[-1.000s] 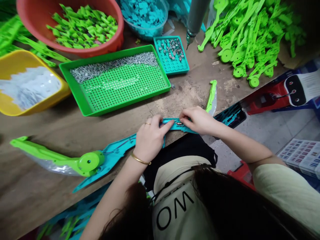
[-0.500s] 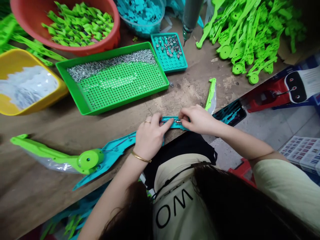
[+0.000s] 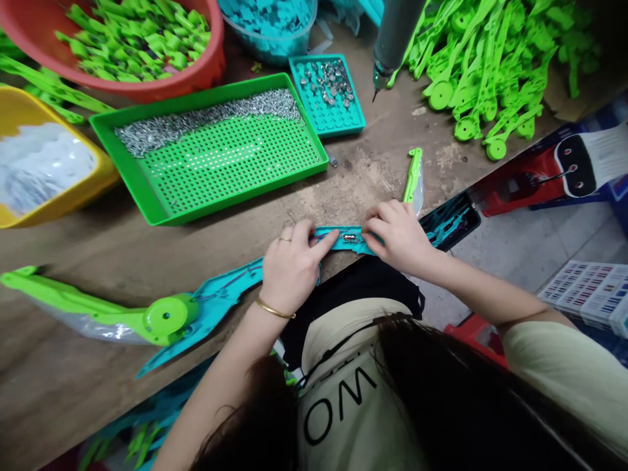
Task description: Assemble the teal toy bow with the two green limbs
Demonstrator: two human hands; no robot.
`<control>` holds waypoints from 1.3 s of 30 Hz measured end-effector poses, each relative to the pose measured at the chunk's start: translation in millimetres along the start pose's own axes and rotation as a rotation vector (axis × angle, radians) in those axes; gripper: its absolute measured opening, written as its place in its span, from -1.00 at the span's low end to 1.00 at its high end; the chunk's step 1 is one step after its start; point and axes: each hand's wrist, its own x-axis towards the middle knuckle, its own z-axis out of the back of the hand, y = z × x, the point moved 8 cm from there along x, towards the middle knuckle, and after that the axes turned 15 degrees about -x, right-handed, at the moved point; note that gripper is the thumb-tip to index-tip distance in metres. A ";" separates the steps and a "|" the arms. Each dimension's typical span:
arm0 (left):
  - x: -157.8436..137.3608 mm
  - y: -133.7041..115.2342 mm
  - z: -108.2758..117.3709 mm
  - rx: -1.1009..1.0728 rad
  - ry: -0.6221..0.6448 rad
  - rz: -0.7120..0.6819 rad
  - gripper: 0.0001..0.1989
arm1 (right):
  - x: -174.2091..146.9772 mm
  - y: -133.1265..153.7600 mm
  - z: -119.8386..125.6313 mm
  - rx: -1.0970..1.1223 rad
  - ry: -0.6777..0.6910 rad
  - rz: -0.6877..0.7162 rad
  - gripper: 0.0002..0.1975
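Note:
A long blue plastic toy shell (image 3: 240,273) lies along the near edge of the table, with thin dark wires in its channel. A green arm with a round hub (image 3: 167,315) and a clear blade joins its left end. My left hand (image 3: 293,261) is closed over the shell's middle, thumb laid along it. Just right of the thumb sits a small stack of silver button cells (image 3: 349,237) in a slot. My right hand (image 3: 398,234) grips the shell right of the cells, fingers curled and thumb at the near edge; the fingertips partly hide what they touch.
Behind stand a green tray of screws (image 3: 210,190), a blue tray of button cells (image 3: 338,124), a red bowl (image 3: 216,49) and a yellow bin (image 3: 101,176). A hanging screwdriver (image 3: 390,46) points down near a heap of green parts (image 3: 471,72).
My right hand has shifted right, off the button cells, which now show more fully. My left hand keeps its place on the shell. The whole view has shifted slightly.

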 end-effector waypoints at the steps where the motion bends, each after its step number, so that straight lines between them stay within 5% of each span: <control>1: 0.0 0.2 0.1 -0.003 -0.003 0.000 -0.59 | -4.3 0.5 0.0 0.014 -0.043 -0.018 -0.78; 8: -1.6 0.7 0.1 0.037 -0.037 -0.032 -0.59 | -20.1 1.7 -3.3 0.073 -0.177 -0.087 -0.82; 14: -0.3 3.1 0.0 -0.013 -0.031 0.015 -0.58 | -10.2 -1.0 -8.7 0.073 -0.140 -0.062 -0.79; 24: -1.8 2.3 4.4 0.064 -0.162 -0.004 -0.60 | -27.6 -4.5 -2.3 -0.035 -0.119 0.110 -0.71; 33: -1.9 -8.9 7.4 0.130 -0.168 -0.146 -0.61 | -6.4 19.9 7.5 0.039 -0.388 0.077 -0.83; 39: -3.0 -4.0 7.8 0.018 -0.183 -0.105 -0.64 | -6.3 35.1 10.1 0.000 -0.523 0.139 -0.84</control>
